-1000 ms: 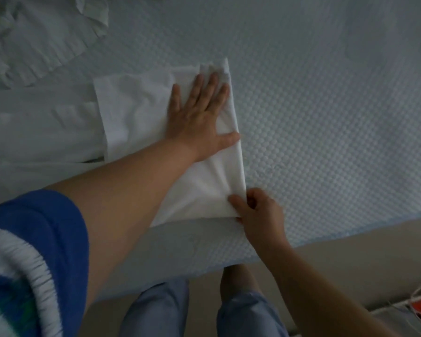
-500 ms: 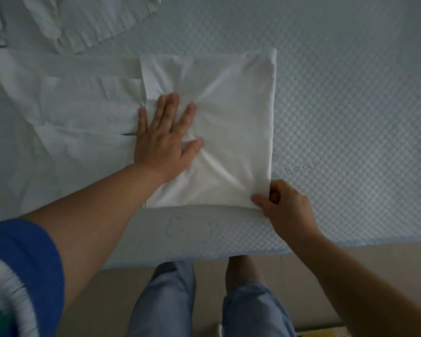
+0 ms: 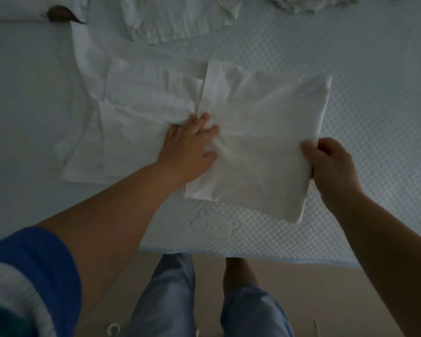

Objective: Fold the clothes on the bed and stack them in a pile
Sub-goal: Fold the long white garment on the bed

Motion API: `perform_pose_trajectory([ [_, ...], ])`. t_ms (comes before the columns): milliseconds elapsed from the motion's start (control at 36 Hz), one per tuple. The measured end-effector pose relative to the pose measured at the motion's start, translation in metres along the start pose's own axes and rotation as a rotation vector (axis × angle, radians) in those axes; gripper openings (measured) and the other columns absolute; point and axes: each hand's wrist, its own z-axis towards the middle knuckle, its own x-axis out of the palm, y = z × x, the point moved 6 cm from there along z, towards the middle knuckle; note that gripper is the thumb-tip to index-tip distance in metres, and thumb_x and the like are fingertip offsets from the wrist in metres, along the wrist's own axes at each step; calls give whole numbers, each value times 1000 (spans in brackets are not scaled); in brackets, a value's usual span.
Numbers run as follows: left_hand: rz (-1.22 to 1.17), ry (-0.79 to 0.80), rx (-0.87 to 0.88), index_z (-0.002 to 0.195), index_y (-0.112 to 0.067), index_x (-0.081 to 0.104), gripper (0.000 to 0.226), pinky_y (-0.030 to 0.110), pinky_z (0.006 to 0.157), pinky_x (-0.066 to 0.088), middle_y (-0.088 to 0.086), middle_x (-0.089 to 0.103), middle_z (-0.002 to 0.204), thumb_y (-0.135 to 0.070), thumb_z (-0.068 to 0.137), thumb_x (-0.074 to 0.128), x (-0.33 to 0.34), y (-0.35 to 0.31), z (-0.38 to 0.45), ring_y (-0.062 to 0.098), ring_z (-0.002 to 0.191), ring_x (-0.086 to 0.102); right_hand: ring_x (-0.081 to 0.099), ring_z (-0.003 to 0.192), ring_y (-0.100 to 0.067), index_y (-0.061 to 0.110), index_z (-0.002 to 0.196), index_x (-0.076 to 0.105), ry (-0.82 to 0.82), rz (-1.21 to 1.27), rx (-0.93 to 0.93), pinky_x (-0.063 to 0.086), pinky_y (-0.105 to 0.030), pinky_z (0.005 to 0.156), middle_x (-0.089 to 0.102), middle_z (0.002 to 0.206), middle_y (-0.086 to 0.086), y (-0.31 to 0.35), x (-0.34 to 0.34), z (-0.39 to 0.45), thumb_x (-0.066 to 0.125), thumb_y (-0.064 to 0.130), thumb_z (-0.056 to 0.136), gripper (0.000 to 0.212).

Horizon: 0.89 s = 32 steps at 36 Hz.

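Observation:
A white garment (image 3: 265, 132) lies partly folded on the pale quilted bed (image 3: 374, 69), its right half doubled over and its left part spread flat toward the left. My left hand (image 3: 190, 152) sits on the middle of the cloth with fingers curled into it, bunching the fabric into radiating creases. My right hand (image 3: 331, 164) grips the folded right edge, thumb on top, and that edge is raised slightly off the bed.
A second white garment (image 3: 180, 18) lies crumpled at the far edge, and more rumpled cloth (image 3: 314, 3) sits at the top right. The bed's near edge (image 3: 253, 257) runs across in front of my legs, with beige floor below.
My left hand slid toward the middle fold and went from flat pressing to clutching the cloth. My right hand moved up the right edge from the near corner and lifted it.

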Motion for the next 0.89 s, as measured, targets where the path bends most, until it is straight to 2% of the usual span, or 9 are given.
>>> perform_pose_trajectory([
  [139, -334, 54, -117, 138, -27, 45, 54, 29, 113, 23, -4, 32, 152, -41, 88, 58, -31, 3, 8, 12, 137, 32, 59, 57, -3, 24, 74, 61, 105, 109, -81, 48, -32, 58, 63, 63, 14, 51, 6, -31, 61, 22, 87, 13],
  [278, -619, -234, -332, 115, -27, 64, 32, 23, 95, 39, -10, 63, 118, -37, 84, 60, -67, 36, -20, 8, 106, 57, 64, 61, -9, 25, 68, 69, 259, 192, -149, 53, -24, 52, 66, 66, 9, 115, 42, -72, 60, 15, 86, 22],
  [361, -1008, -239, -472, 94, -24, 68, 14, 9, 68, 42, -15, 66, 89, -34, 85, 62, -66, 70, -46, 1, 81, 61, 66, 62, -14, 23, 74, 68, 324, 202, -190, 54, -26, 53, 68, 69, 5, 150, 80, -95, 64, 22, 81, 8],
  [417, -1396, -145, -602, 88, -23, 65, 13, 17, 63, 47, -5, 70, 85, -35, 87, 60, -58, 91, -67, 7, 73, 66, 67, 62, -19, 18, 85, 65, 359, 199, -202, 54, -29, 53, 69, 70, 2, 170, 113, -108, 64, 23, 80, 7],
  [583, -1925, 20, -783, 103, -18, 63, 44, 32, 67, 52, 5, 72, 87, -56, 88, 45, -55, 163, -109, 20, 74, 70, 67, 54, -23, 10, 90, 59, 396, 46, -257, 57, -39, 57, 68, 60, -2, 212, 240, -118, 63, 30, 76, 25],
  [667, -2142, -11, -774, 112, -9, 60, 58, 41, 90, 39, 18, 60, 112, -59, 85, 47, -57, 197, -118, 33, 105, 55, 67, 52, -23, 7, 86, 60, 444, -86, -252, 59, -45, 59, 67, 56, -4, 213, 313, -112, 61, 24, 83, 18],
  [750, -2131, 27, -707, 111, -12, 67, 63, 44, 95, 41, 16, 63, 119, -61, 79, 46, -47, 229, -124, 35, 112, 59, 69, 65, -27, 4, 83, 63, 505, -307, -270, 58, -46, 64, 69, 70, -12, 196, 385, -109, 59, 22, 84, 18],
  [806, -1886, -22, -763, 97, -14, 71, 48, 37, 78, 55, 12, 73, 97, -55, 84, 50, -46, 234, -124, 25, 89, 70, 65, 67, -22, 5, 97, 59, 527, -461, -282, 55, -36, 56, 65, 75, -7, 183, 399, -105, 59, 25, 85, 23],
  [889, -1581, -172, -845, 88, -12, 65, 20, 27, 55, 57, 9, 73, 78, -30, 80, 69, -39, 250, -123, 18, 62, 70, 55, 63, -10, 16, 104, 52, 477, -611, -360, 37, -21, 46, 57, 77, 5, 163, 412, -107, 54, 25, 86, 20],
])
